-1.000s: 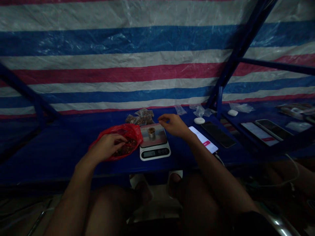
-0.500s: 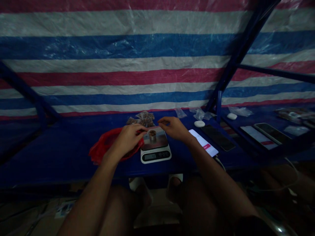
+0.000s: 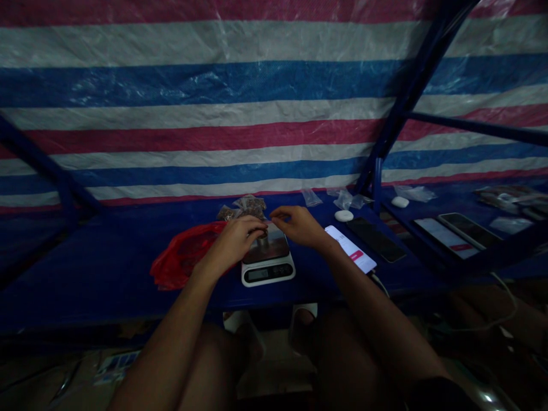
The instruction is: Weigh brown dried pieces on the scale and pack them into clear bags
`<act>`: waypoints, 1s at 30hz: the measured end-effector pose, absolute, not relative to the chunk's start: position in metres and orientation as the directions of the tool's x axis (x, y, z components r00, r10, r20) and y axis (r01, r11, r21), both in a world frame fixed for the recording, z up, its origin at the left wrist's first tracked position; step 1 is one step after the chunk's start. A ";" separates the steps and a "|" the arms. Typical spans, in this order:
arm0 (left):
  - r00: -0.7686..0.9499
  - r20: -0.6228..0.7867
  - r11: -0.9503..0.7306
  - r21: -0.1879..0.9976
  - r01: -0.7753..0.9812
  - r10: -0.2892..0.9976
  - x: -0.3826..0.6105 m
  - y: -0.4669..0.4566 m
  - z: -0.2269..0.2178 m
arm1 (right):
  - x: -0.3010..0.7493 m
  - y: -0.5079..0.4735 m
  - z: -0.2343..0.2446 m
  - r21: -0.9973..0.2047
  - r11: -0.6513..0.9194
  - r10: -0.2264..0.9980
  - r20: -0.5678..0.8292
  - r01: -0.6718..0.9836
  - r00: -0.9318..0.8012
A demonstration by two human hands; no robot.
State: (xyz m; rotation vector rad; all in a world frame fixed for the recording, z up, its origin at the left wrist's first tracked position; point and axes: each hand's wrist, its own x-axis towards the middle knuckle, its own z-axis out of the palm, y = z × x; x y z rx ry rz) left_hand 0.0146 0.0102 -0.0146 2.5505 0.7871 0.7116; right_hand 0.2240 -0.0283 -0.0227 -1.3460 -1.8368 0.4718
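A white digital scale (image 3: pixel 268 267) stands on the blue table (image 3: pixel 107 268), with a small round cup (image 3: pixel 262 240) on its platform. My left hand (image 3: pixel 240 237) hovers over the cup, fingers pinched together on something I cannot make out. My right hand (image 3: pixel 297 224) is just right of the cup, fingers curled and close together; what they hold, if anything, is too small to see. An open red plastic bag (image 3: pixel 184 257) lies left of the scale. Several small clear packets of brown pieces (image 3: pixel 246 206) lie behind the scale.
A lit phone (image 3: pixel 351 256) and a dark phone (image 3: pixel 377 240) lie right of the scale, near a white round case (image 3: pixel 343 215) and empty clear bags (image 3: pixel 346 198). A blue frame post (image 3: pixel 377 171) divides off another table with two more phones (image 3: pixel 454 235). A striped tarp hangs behind.
My left hand left the red bag and moved right to above the cup on the scale. My right hand shifted slightly left toward the cup.
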 end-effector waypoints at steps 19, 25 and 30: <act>0.665 0.268 -0.715 0.329 0.617 0.697 -0.007 0.043 -0.032 | 0.224 -0.029 -0.023 -0.680 0.326 0.931 0.350 0.656 -0.100; 0.650 0.180 -0.671 0.290 0.682 0.738 -0.014 0.043 -0.032 | 0.224 -0.027 -0.024 -0.672 0.329 0.932 0.344 0.663 -0.114; 0.615 0.293 -0.676 0.424 0.603 0.732 -0.011 0.034 -0.024 | 0.224 -0.028 -0.023 -0.675 0.324 0.933 0.345 0.662 -0.105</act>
